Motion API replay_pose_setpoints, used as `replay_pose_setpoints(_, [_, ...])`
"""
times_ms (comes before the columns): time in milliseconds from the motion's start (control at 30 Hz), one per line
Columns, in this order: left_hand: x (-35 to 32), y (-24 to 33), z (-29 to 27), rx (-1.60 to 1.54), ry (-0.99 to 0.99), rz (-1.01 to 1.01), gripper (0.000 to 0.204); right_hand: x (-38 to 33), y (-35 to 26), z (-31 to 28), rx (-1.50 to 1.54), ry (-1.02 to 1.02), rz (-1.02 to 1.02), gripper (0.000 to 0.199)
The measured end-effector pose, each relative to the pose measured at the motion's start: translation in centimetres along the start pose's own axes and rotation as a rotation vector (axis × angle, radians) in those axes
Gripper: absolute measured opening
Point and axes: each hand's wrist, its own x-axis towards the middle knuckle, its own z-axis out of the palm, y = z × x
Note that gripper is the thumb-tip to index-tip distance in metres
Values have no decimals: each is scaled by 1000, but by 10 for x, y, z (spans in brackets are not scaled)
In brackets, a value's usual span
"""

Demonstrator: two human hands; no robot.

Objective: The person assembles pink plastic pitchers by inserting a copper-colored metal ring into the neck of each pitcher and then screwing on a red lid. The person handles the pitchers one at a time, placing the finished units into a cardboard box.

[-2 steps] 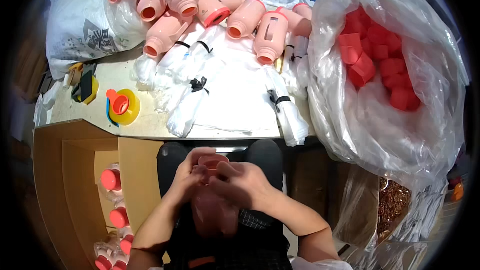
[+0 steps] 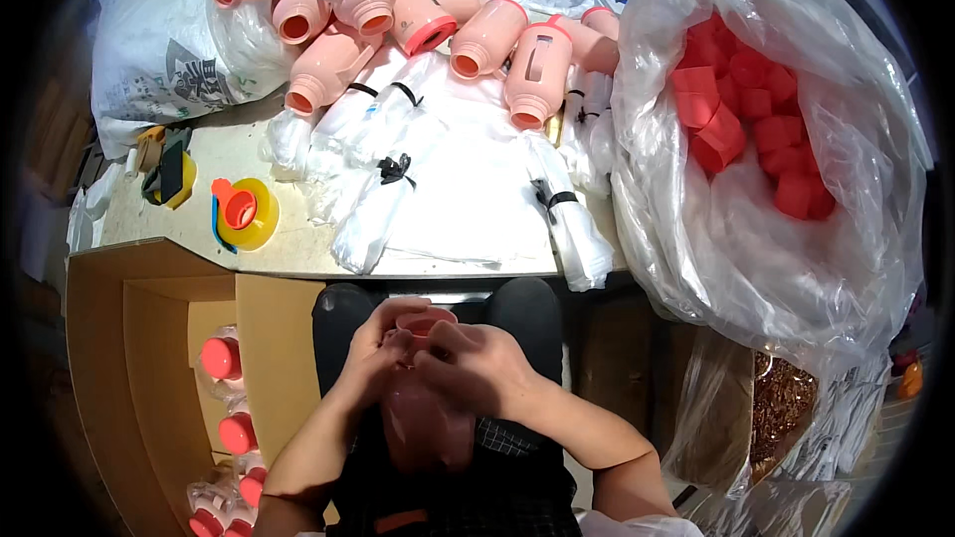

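Over my lap I hold a pink thermos jug shell, its round open end up and its lower part in shadow. My left hand is curled round the left side of its upper end. From the other side my right hand closes on the same end, thumb near the rim. Whether a small part sits between my fingers cannot be made out. Several more pink jug shells lie heaped at the far side of the table, their open necks toward me.
At right, a big clear plastic bag holds red cup-shaped pieces. White plastic sleeves with black ties cover the table's middle. A cardboard box at lower left contains wrapped, red-capped bottles. A yellow tape roll lies at left.
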Motion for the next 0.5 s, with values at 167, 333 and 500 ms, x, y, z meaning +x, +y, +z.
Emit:
replay_pose_setpoints(167, [-4,-32,3,174,123,116,48,-36,16,56,401,589,356,14])
replay_pose_setpoints(333, [-23,-21,13,115,168,95,43,-55,-2,77,724,703,490,16])
replay_pose_setpoints(500, [-32,-21,16,235,194,176,45,-53,-8,71,627,685,375,21])
